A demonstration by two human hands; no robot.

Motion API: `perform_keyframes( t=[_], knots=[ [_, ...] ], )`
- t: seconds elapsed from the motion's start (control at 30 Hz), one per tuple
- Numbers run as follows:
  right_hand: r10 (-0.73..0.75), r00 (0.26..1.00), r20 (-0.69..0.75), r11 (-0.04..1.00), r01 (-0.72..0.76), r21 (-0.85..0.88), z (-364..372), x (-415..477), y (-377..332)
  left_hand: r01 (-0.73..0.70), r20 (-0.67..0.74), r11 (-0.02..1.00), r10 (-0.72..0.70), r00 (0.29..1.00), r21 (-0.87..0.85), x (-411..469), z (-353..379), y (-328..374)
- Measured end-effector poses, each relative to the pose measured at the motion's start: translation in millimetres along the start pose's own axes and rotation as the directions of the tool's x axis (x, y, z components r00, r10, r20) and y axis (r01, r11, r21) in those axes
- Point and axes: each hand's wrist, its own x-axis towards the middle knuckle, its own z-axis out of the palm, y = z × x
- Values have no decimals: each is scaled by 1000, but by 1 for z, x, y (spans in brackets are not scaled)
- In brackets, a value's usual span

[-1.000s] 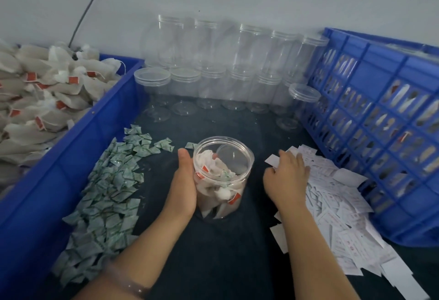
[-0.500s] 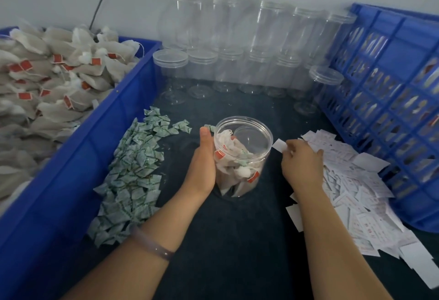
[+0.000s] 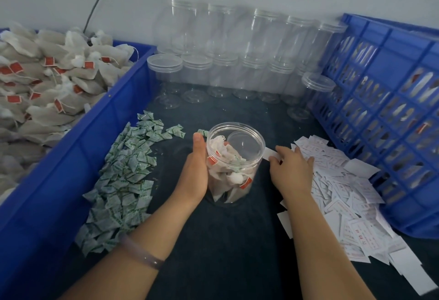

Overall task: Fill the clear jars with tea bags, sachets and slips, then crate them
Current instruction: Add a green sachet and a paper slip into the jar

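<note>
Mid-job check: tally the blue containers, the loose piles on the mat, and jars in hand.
Blue containers: 2, the tea-bag bin and the slatted crate
Loose piles on the mat: 2, green sachets and white slips
Jars in hand: 1, the open jar in the left hand; right hand pinches a slip
Total: 5
Stacked empty jars overlap too much to count.

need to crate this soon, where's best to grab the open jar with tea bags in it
Take the open jar round its straight clear wall, below the rim, from the left, as the left hand does now. It stands upright and lidless, so a side grip keeps the mouth free for the slip the right hand pinches.
</note>
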Motion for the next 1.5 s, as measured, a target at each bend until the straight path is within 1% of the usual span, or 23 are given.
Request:
perform_keyframes(
  t=[0.27, 0.5, 0.57, 0.63, 0.67, 0.73, 0.8, 0.87, 0.97, 1.1, 1.2, 1.3, 1.4, 1.5],
  knots=[
    [-17, 1000, 20, 998, 16, 54, -1, 0, 0, -19, -5, 1000, 19, 1000, 23, 0, 0, 1],
    [-44, 998, -39, 988, 49, 149, 3, 3, 1, -10, -15, 999, 11, 1000, 40, 0, -1, 0],
    [-32, 997, -75, 971, 48, 234, 3, 2, 1, -1, -14, 999, 2, 1000, 42, 0, -1, -1],
    [1, 993, -121, 928, 44, 369, 0, 0, 1, 6, -12, 999, -5, 1000, 37, 0, 0, 0],
    [5, 991, -131, 915, 48, 400, -1, -1, 1, 7, -13, 999, -6, 1000, 31, -1, 0, 0],
    [-18, 997, -81, 930, 47, 364, -3, -1, 0, 1, -25, 1000, 0, 1000, 23, 0, 0, 0],
    [-28, 999, 15, 960, 23, 279, -3, -1, -1, -2, -25, 999, 3, 1000, 39, -1, -1, 0],
    [-16, 997, 69, 964, -3, 266, -2, -1, -2, -6, -16, 999, 7, 1000, 48, -1, -1, -1],
    [8, 999, 47, 950, -22, 310, -2, -1, -3, -3, -10, 1000, 3, 1000, 29, 0, -2, -2],
    [9, 999, 33, 944, -20, 328, 0, -2, -3, -12, -23, 1000, 12, 1000, 28, 0, -1, -3],
    [-60, 998, -6, 959, 59, 279, -1, -2, -3, -12, -12, 1000, 12, 1000, 28, 0, -2, -3],
    [-97, 995, 27, 975, 89, 202, -3, -2, -4, -10, -10, 1000, 11, 1000, 20, 1, -2, -3],
    [-71, 995, 69, 991, 62, 121, -3, -3, -5, -21, 5, 1000, 21, 1000, 15, 1, -2, -3],
    [1, 998, 70, 982, -14, 187, -3, -2, -6, -14, 4, 1000, 14, 1000, 4, 2, -2, -4]
  ],
)
